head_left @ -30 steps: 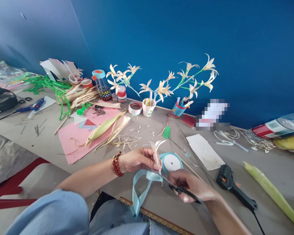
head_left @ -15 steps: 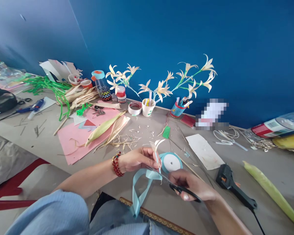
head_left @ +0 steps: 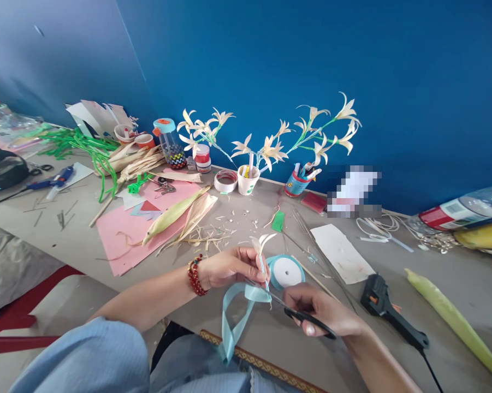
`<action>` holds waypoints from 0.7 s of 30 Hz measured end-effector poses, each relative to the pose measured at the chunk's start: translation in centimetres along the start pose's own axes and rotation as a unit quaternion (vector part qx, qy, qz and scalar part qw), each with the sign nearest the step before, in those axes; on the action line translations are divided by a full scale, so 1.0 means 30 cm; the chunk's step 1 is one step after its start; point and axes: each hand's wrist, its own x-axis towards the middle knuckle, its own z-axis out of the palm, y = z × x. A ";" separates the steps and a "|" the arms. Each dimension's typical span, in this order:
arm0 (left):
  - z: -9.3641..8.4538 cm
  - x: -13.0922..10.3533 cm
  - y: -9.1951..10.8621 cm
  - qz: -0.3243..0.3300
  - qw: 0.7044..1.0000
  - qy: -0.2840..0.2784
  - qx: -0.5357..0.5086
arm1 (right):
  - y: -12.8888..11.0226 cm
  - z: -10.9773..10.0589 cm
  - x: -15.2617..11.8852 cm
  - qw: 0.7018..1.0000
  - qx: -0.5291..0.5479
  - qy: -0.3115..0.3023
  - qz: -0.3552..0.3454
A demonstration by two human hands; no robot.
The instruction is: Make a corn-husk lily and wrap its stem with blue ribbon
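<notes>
Between the fingertips of my left hand (head_left: 239,266) is the thin stem of a cream handmade flower (head_left: 262,244), held upright with its petals above the fingers. A light blue ribbon (head_left: 230,322) loops from the stem's lower part down to my lap. My right hand (head_left: 321,308) is closed around black-handled scissors (head_left: 311,321). Their blades point left and lie across the ribbon and stem just below my left fingers; whether they touch the stem I cannot tell. Right behind the hands lies a ribbon spool (head_left: 286,272) with a white core.
On the right lie a black glue gun (head_left: 387,308), a green corn husk (head_left: 454,322) and white paper (head_left: 342,254). Finished flowers stand in a paper cup (head_left: 248,183) by the blue wall. Pink paper (head_left: 118,240) with husks on it is at the left, near scattered scraps.
Almost nothing differs. Both hands, the flower and the scissors stay in nearly the same place, with only a very slight shift of the view.
</notes>
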 end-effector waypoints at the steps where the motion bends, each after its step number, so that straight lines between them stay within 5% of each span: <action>1: 0.000 0.000 0.000 0.001 1.000 -0.001 -0.001 | 0.000 0.000 -0.001 1.000 0.000 0.001 -0.001; 21: 0.008 -0.001 0.004 -0.006 1.000 0.013 -0.007 | -0.010 -0.002 0.009 1.000 -0.006 -0.014 -0.013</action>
